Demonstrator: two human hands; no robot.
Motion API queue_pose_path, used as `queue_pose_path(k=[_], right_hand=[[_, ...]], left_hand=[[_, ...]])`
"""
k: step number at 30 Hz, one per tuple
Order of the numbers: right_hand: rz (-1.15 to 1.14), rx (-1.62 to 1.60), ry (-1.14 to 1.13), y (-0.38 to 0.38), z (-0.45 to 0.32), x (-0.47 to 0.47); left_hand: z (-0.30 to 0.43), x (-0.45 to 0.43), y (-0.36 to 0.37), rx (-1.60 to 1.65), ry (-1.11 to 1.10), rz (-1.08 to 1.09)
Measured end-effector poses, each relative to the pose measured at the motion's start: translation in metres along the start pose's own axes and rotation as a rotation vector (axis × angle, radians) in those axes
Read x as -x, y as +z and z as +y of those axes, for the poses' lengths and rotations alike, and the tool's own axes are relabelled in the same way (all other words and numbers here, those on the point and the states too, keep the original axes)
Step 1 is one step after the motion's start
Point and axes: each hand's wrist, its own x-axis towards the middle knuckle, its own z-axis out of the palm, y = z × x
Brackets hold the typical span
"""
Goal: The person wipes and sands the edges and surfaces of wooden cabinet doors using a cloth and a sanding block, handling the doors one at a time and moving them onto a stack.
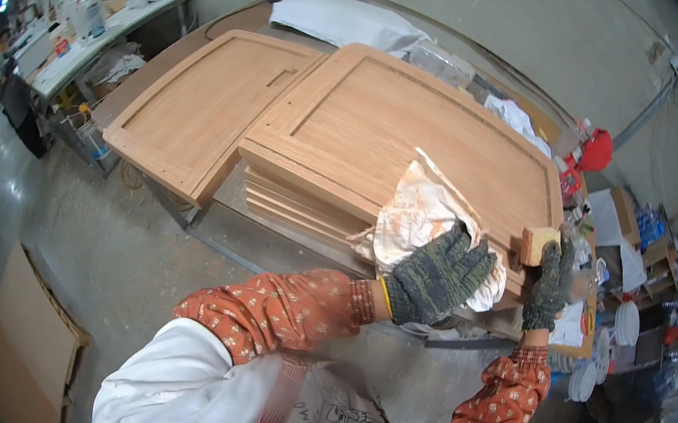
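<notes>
My left hand (442, 278), in a dark knitted glove, grips a white cloth (420, 206) with brown stains. The cloth lies over the near edge of a framed wooden door panel (427, 127), and its part under my palm is hidden. In my right hand (547, 287), gloved alike, is a yellowish sponge block (539, 245) at the panel's right end. That panel lies flat on top of a stack of wooden panels (295, 206). Left of it rests another framed door panel (205, 104) with a small rectangular cutout near its right edge.
White wrapping (345, 20) lies behind the panels along the wall. At right stand a red container (597, 150), white buckets (626, 323) and clutter. A white workbench (112, 31) with bottles is at far left. Boards (35, 325) lean at lower left.
</notes>
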Motion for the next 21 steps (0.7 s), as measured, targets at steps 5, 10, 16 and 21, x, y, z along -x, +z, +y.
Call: queue_pose_path(k=[5, 10, 16, 21], right_hand=[[-0.015, -0.111, 0.028, -0.010, 0.005, -0.006], [-0.020, -0.080, -0.012, 0.001, -0.004, -0.001], [0.017, -0.076, 0.005, 0.009, -0.021, 0.001], [0.025, 0.004, -0.036, 0.001, -0.004, -0.002]], left_hand=[[-0.050, 0.052, -0.027, -0.131, -0.192, 0.064], [-0.107, 0.120, -0.106, -0.420, -0.524, 0.037], [-0.036, 0.062, -0.017, -0.308, -0.254, 0.108], [0.054, -0.035, 0.039, 0.153, -0.012, 0.041]])
